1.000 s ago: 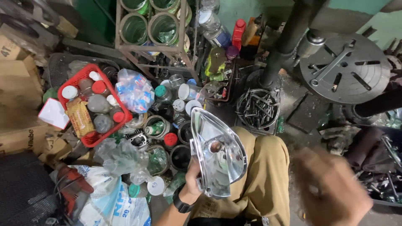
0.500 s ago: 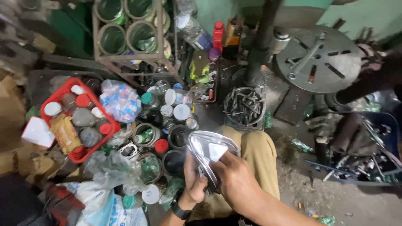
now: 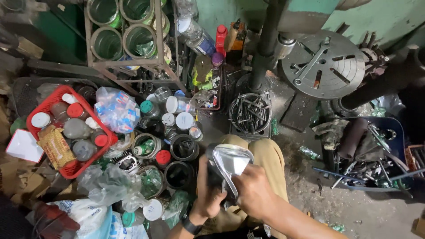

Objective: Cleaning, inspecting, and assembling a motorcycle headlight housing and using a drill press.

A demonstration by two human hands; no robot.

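Hands worked over a khaki-trousered knee (image 3: 270, 161) in a crowded workshop. The left hand (image 3: 208, 194), with a dark wristband, had its fingers wrapped closed around the lower edge of a shiny curved metal cover (image 3: 230, 166), holding it upright above the knee. The right hand (image 3: 252, 190) lay curled against the cover's right side, fingers bent onto its surface. To the left sat open tins (image 3: 183, 148) and a red basket (image 3: 71, 170) of capped jars. Behind the knee stood a wire tray of bolts (image 3: 250, 113), with a round slotted metal disc (image 3: 325, 64) beyond.
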